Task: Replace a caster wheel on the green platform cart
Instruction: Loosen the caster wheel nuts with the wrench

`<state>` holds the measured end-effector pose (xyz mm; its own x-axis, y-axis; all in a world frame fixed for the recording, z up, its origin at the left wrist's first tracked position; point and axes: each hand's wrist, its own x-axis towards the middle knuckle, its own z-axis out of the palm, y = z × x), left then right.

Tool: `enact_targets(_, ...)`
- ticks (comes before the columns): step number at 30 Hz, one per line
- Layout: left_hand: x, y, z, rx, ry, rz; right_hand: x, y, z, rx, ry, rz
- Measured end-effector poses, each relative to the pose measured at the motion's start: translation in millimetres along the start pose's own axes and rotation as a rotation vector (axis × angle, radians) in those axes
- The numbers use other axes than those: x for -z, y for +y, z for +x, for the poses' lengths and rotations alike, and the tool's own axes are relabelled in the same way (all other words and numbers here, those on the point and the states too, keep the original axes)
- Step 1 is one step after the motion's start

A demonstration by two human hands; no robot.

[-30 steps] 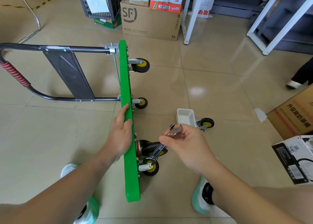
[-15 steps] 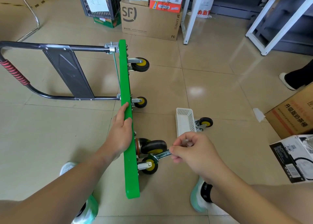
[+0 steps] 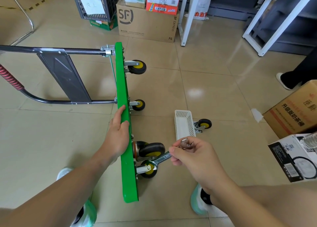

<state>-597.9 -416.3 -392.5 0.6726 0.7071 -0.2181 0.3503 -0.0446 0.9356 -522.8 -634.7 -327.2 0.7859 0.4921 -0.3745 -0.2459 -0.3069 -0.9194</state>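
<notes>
My right hand (image 3: 193, 156) is closed around a silver wrench (image 3: 161, 160), with the fingers curled tight on its handle. The far end of the wrench reaches to the small caster wheel (image 3: 148, 170) near the bottom of the cart, and its open head sits right at the wheel's metal bracket. I cannot tell if it is on a bolt. My left hand (image 3: 118, 135) is wrapped over the edge of the green platform cart (image 3: 126, 141), thumb on one side and fingers on the other, gripping it. The cart stands on its side on the tiled floor (image 3: 197, 82), so its wheels all stick out to the right. Just above the small wheel is a bigger black wheel (image 3: 151, 150) with a yellow middle. Two more wheels (image 3: 137, 67) are higher up the green board. The cart's dark handle (image 3: 51, 75) lies out to the left, with a red grip on it. A white basket (image 3: 184, 125) sits on the floor just past my right hand, and a loose caster wheel (image 3: 203, 124) lies right beside it. I can see my two green and white shoes (image 3: 199, 201) down low. Cardboard boxes (image 3: 147, 21) stand at the back, near a dark crate (image 3: 94, 3).
</notes>
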Motion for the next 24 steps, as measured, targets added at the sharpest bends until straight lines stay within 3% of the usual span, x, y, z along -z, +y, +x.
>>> enact_targets(15,-0.5,-1.3,1.3,-0.007,0.017,0.012,-1.3,11.6,-5.1,-0.118,0.048,-0.003)
enact_targets(24,-1.4,-1.4,1.2,0.004,0.017,-0.002,-0.6,29.7,-12.2,-0.098,0.044,0.007)
